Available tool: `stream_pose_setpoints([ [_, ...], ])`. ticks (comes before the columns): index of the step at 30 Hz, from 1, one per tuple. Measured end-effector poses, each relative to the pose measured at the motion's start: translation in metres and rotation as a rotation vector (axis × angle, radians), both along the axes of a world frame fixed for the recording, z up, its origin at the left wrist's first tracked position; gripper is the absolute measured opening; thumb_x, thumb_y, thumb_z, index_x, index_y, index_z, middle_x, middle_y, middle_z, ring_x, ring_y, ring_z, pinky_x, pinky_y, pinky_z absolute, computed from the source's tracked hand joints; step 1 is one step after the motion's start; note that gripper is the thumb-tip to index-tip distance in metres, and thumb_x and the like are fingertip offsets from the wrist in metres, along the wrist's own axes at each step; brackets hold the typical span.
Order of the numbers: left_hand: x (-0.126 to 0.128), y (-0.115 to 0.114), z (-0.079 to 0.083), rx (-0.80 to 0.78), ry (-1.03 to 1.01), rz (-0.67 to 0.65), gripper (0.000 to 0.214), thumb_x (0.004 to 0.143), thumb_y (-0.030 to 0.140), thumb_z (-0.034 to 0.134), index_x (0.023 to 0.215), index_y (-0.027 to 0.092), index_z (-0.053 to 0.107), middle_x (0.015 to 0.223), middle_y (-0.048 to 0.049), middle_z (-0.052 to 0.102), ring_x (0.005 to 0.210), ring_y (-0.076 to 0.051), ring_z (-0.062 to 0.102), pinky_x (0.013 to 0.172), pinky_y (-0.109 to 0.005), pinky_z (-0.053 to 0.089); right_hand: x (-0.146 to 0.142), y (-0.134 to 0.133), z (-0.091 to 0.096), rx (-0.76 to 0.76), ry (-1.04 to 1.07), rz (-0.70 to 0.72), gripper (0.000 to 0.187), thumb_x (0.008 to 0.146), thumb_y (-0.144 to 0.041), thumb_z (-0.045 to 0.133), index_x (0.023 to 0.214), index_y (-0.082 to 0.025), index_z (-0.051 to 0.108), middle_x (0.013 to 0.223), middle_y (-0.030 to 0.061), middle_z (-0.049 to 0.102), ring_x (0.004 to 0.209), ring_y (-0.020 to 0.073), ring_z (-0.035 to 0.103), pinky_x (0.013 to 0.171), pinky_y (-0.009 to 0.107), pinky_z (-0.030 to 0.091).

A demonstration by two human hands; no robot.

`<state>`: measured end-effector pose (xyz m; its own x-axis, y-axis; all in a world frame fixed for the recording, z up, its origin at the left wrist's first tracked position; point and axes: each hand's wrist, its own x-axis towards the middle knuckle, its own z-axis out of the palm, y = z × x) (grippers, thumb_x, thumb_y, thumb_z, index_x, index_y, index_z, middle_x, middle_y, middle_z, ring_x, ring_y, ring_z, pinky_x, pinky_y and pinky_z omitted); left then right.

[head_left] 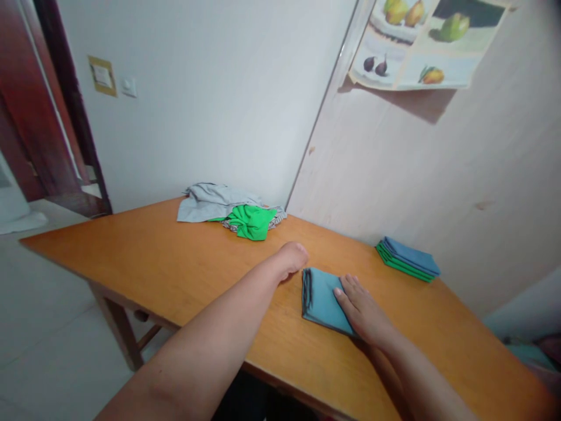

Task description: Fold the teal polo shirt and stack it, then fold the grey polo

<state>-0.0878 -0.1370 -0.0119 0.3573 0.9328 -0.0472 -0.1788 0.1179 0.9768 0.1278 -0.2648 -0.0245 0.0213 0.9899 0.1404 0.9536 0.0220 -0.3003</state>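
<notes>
A folded teal-blue cloth (319,295) lies on the wooden table (175,263). My right hand (359,310) rests flat on its right part, fingers stretched out and together. My left hand (291,258) sits on the table just left of the cloth's far corner; its fingers are curled under and I cannot see anything in them. A neat stack of folded blue and green cloths (408,259) lies farther right, near the wall.
A loose heap of grey and bright green cloths (232,210) lies at the table's far corner by the white wall. A fruit poster (421,41) hangs on the right wall. A dark wooden door frame (61,117) stands at the left, beyond the table edge.
</notes>
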Motion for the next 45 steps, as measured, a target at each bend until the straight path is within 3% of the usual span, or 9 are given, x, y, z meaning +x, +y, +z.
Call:
stream_pose_setpoints([
  [4,-0.007,0.008,0.008,0.232,0.394,-0.175,0.023,0.051,0.001,0.065,0.068,0.016,0.068,0.054,0.0041,0.058,0.061,-0.014,0.055,0.059,-0.023,0.04,0.0,0.0,0.001,-0.037,-0.043,-0.008,0.086,0.095,-0.071,0.023,0.153,-0.009,0.035,0.161,0.0148,0.026,0.151,0.0276,0.016,0.123,0.05,0.012],
  [8,-0.007,0.005,0.006,0.445,0.607,-0.316,0.031,0.052,0.0,0.062,0.075,0.018,0.073,0.066,0.0026,0.069,0.066,-0.015,0.059,0.061,-0.021,0.042,-0.001,-0.002,0.004,-0.066,-0.105,-0.017,0.083,0.096,-0.068,0.02,0.154,-0.011,0.035,0.161,0.013,0.026,0.151,0.0274,0.015,0.123,0.054,0.011],
  [12,-0.007,0.002,0.001,0.64,0.716,-0.329,0.037,0.061,0.005,0.064,0.091,0.021,0.076,0.088,0.0005,0.075,0.08,-0.017,0.064,0.067,-0.021,0.044,-0.002,-0.004,0.01,-0.091,-0.21,-0.018,0.079,0.097,-0.065,0.018,0.154,-0.011,0.034,0.161,0.0123,0.028,0.151,0.0275,0.016,0.122,0.056,0.013],
  [17,-0.009,0.002,0.002,0.83,0.838,-0.333,0.03,0.075,0.013,0.059,0.098,0.023,0.076,0.094,-0.0017,0.076,0.085,-0.018,0.066,0.07,-0.022,0.046,-0.013,0.0,0.027,-0.09,-0.442,-0.015,0.076,0.099,-0.061,0.02,0.15,-0.008,0.04,0.158,0.0156,0.034,0.149,0.0318,0.021,0.121,0.06,0.009],
  [20,-0.01,0.001,0.004,0.912,0.913,-0.329,0.029,0.078,0.017,0.058,0.1,0.024,0.075,0.099,-0.0031,0.076,0.09,-0.019,0.068,0.075,-0.023,0.048,-0.024,0.004,0.032,-0.04,-0.417,-0.01,0.076,0.1,-0.059,0.017,0.148,-0.007,0.044,0.156,0.0169,0.037,0.148,0.0312,0.025,0.121,0.058,0.015],
  [24,-0.012,-0.002,0.007,0.951,0.97,-0.31,0.024,0.082,0.021,0.056,0.096,0.024,0.076,0.101,-0.0054,0.076,0.094,-0.02,0.068,0.078,-0.025,0.049,-0.032,0.007,0.024,-0.036,-0.306,0.039,0.076,0.1,-0.059,0.016,0.148,-0.007,0.044,0.155,0.0156,0.039,0.147,0.0287,0.028,0.122,0.051,0.021],
  [29,-0.009,-0.004,0.011,0.846,1.056,-0.285,0.023,0.082,0.024,0.055,0.09,0.024,0.076,0.096,-0.0073,0.076,0.087,-0.022,0.069,0.07,-0.027,0.049,-0.031,0.003,0.014,-0.003,-0.287,0.049,0.08,0.099,-0.062,0.018,0.149,-0.004,0.042,0.156,0.0159,0.036,0.148,0.0285,0.027,0.122,0.05,0.023],
  [35,-0.003,-0.005,0.012,0.774,1.08,-0.243,0.025,0.08,0.026,0.056,0.094,0.026,0.077,0.1,-0.0084,0.076,0.089,-0.024,0.07,0.068,-0.029,0.05,-0.033,0.001,0.014,0.006,-0.328,0.052,0.081,0.099,-0.062,0.016,0.149,-0.003,0.042,0.156,0.0174,0.037,0.147,0.0289,0.029,0.122,0.05,0.024],
  [45,-0.008,0.002,0.005,0.799,0.998,-0.261,0.024,0.08,0.023,0.057,0.093,0.028,0.076,0.096,-0.0027,0.077,0.087,-0.02,0.068,0.069,-0.025,0.047,-0.034,0.001,0.016,-0.005,-0.361,0.055,0.085,0.098,-0.065,0.014,0.15,-0.003,0.039,0.156,0.0179,0.035,0.147,0.0292,0.029,0.121,0.049,0.025],
])
